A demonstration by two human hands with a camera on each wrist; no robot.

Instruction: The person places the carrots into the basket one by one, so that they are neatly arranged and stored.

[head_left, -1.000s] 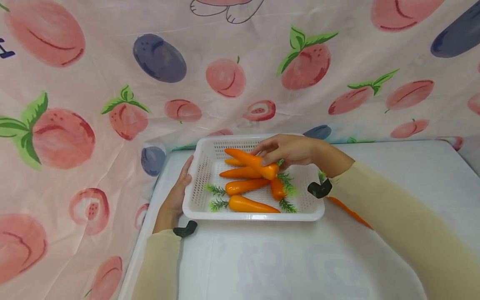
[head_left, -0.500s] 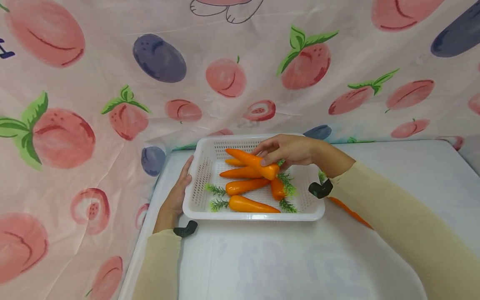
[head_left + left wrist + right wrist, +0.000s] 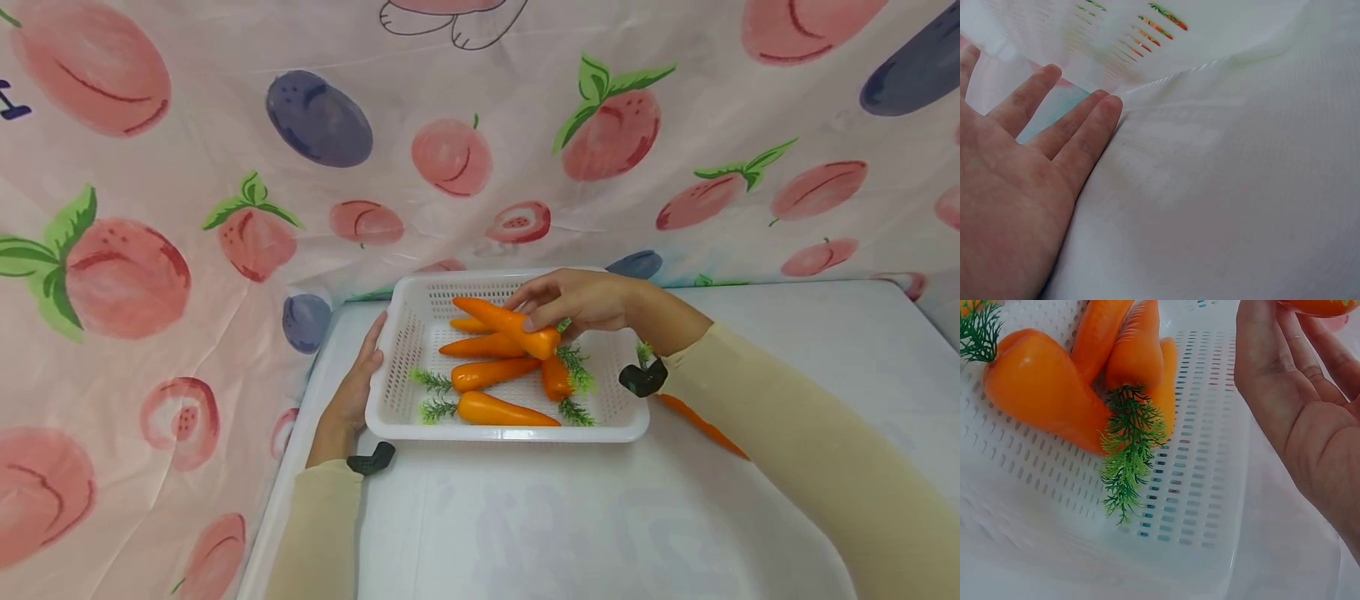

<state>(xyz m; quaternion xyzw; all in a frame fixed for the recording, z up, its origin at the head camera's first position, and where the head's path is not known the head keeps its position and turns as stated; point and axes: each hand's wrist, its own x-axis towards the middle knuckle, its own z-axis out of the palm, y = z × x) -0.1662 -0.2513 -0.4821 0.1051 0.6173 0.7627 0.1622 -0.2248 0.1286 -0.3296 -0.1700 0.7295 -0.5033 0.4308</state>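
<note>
A white plastic basket with slotted walls stands on the table, holding several orange carrots with green tops. My left hand rests against the basket's left side with its fingers straight; in the left wrist view those fingers reach the basket's lower wall. Over the basket, my right hand pinches a carrot between thumb and fingers, its thin end to the left. In the right wrist view only the edge of this carrot shows at the top. Beneath it lie other carrots, among them a front one.
Another carrot lies on the white table to the right of the basket, partly hidden by my right sleeve. Behind the table hangs a pink fruit-print cloth.
The right hand and the carrot it holds have shifted very slightly to the right. The left hand and the basket have stayed in place.
</note>
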